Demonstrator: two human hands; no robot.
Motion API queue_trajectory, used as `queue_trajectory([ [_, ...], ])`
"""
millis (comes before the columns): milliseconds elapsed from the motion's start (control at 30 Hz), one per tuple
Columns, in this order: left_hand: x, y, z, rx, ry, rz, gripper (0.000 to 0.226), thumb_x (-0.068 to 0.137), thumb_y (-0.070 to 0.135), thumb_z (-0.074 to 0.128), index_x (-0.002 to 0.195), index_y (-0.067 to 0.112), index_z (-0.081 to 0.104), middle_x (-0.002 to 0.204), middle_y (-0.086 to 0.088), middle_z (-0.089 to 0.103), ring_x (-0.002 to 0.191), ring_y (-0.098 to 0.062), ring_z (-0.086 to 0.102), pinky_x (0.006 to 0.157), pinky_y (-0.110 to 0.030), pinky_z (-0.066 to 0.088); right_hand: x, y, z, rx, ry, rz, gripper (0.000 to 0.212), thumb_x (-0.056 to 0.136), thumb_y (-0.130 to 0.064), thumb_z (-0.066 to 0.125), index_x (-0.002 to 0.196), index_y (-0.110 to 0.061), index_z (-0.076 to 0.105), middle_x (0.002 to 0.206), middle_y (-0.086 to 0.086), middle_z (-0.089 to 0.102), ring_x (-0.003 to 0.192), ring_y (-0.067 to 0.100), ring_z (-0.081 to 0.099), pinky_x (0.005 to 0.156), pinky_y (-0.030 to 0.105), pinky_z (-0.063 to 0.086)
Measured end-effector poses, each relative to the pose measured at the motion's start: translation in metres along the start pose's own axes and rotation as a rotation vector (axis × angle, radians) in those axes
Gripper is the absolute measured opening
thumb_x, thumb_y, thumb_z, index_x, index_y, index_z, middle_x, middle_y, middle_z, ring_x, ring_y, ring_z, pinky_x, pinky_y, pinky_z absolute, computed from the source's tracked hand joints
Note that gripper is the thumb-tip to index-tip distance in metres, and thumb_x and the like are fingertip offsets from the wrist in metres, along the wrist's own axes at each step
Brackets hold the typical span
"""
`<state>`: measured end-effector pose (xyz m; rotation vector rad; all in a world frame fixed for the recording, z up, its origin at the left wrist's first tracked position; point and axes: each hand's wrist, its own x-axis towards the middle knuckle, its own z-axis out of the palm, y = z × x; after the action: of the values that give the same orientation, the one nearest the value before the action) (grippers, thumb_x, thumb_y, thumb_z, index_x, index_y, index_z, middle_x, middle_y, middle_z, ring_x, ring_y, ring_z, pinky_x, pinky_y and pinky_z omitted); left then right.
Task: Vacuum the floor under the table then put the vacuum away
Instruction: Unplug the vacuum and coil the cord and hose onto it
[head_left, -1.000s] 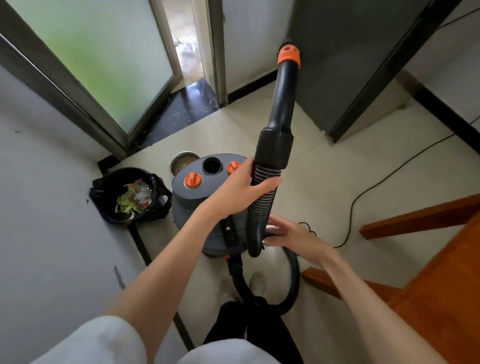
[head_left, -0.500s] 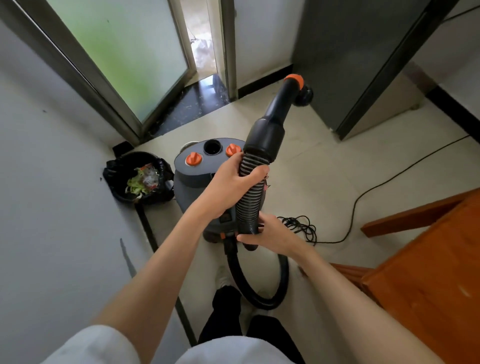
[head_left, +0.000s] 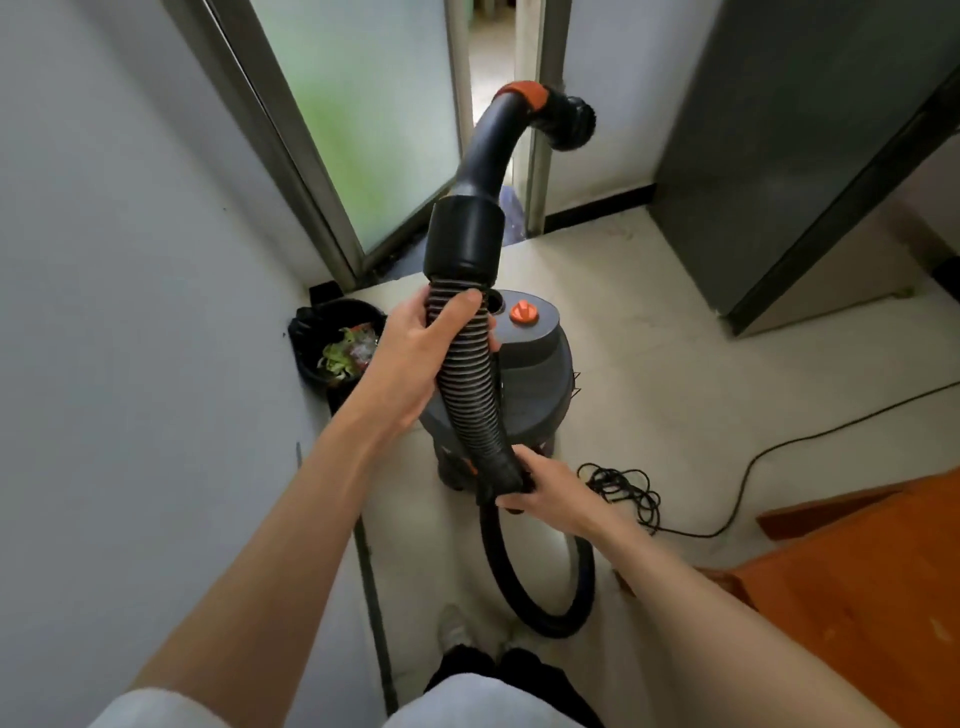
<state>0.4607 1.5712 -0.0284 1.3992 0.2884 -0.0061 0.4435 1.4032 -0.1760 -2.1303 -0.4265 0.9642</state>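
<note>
So the grey drum-shaped vacuum canister with orange knobs (head_left: 524, 374) is parked in the corner, and everything sits around it: a black bin lined with food scraps (head_left: 337, 343) just left of it, a tangled black power cord (head_left: 623, 488) on the floor to its right. Left hand (head_left: 415, 358) is wrapped around the black ribbed hose (head_left: 467, 384) above the canister, right hand (head_left: 540, 488) grips lower down in front of it. Looks like they're gathering the hose to stow it.

Home interior, hallway corner. Pale tiled floor (head_left: 675, 332), frosted glass sliding door (head_left: 363, 130), small bin (head_left: 332, 343) of food scraps against wall, orange wooden bench (head_left: 857, 597), canister vacuum (head_left: 535, 384), power cord (head_left: 623, 488) loose on floor.
</note>
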Motion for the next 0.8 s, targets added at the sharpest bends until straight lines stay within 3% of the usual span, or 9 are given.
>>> queue_trajectory([
  [100, -0.009, -0.01, -0.028, 0.029, 0.195, -0.019, 0.008, 0.089, 0.018, 0.059, 0.093, 0.011, 0.058, 0.076, -0.005, 0.062, 0.067, -0.017, 0.059, 0.074, -0.038, 0.051, 0.001, -0.008, 0.015, -0.165, 0.076, -0.039, 0.051, 0.085, -0.024, 0.068, 0.132, -0.02, 0.047, 0.122, 0.001, 0.06, 0.114, 0.017, 0.054, 0.087, 0.023, 0.038],
  [200, -0.018, -0.025, -0.058, 0.15, 0.35, -0.037, 0.035, 0.076, 0.027, 0.075, 0.103, 0.009, 0.061, 0.082, -0.003, 0.064, 0.076, -0.017, 0.062, 0.076, -0.036, 0.053, 0.003, -0.009, 0.027, -0.333, 0.159, -0.058, 0.049, 0.086, -0.031, 0.066, 0.129, -0.018, 0.047, 0.118, 0.004, 0.055, 0.112, 0.02, 0.051, 0.089, 0.027, 0.039],
  [367, -0.026, -0.041, -0.091, 0.139, 0.546, -0.11, 0.041, 0.083, 0.018, 0.068, 0.119, 0.009, 0.05, 0.094, -0.003, 0.062, 0.084, -0.017, 0.063, 0.075, -0.031, 0.053, 0.002, -0.01, 0.035, -0.465, 0.313, -0.078, 0.047, 0.083, -0.035, 0.067, 0.123, -0.017, 0.047, 0.111, 0.003, 0.049, 0.105, 0.017, 0.046, 0.082, 0.027, 0.043],
  [533, -0.02, -0.04, -0.105, 0.061, 0.6, -0.177, 0.042, 0.085, 0.021, 0.067, 0.115, 0.018, 0.038, 0.093, 0.005, 0.056, 0.084, -0.01, 0.06, 0.078, -0.033, 0.053, -0.003, -0.008, 0.03, -0.288, 0.391, -0.087, 0.045, 0.077, -0.026, 0.073, 0.114, -0.015, 0.05, 0.1, -0.002, 0.052, 0.098, 0.016, 0.05, 0.08, 0.027, 0.044],
  [700, -0.008, -0.041, -0.116, -0.049, 0.617, -0.233, 0.05, 0.084, 0.022, 0.069, 0.125, 0.004, 0.046, 0.11, -0.009, 0.063, 0.092, -0.018, 0.064, 0.064, -0.03, 0.054, -0.004, -0.014, 0.022, -0.069, 0.377, -0.038, 0.049, 0.074, -0.024, 0.075, 0.113, -0.019, 0.045, 0.101, 0.004, 0.052, 0.095, 0.018, 0.052, 0.078, 0.035, 0.052],
  [800, -0.001, -0.045, -0.121, -0.135, 0.558, -0.312, 0.055, 0.084, 0.025, 0.069, 0.127, -0.001, 0.046, 0.115, -0.015, 0.062, 0.1, -0.025, 0.064, 0.07, -0.038, 0.056, -0.01, -0.017, 0.017, 0.033, 0.42, -0.054, 0.045, 0.075, -0.024, 0.077, 0.107, -0.022, 0.044, 0.097, 0.003, 0.055, 0.09, 0.017, 0.055, 0.075, 0.034, 0.052],
])
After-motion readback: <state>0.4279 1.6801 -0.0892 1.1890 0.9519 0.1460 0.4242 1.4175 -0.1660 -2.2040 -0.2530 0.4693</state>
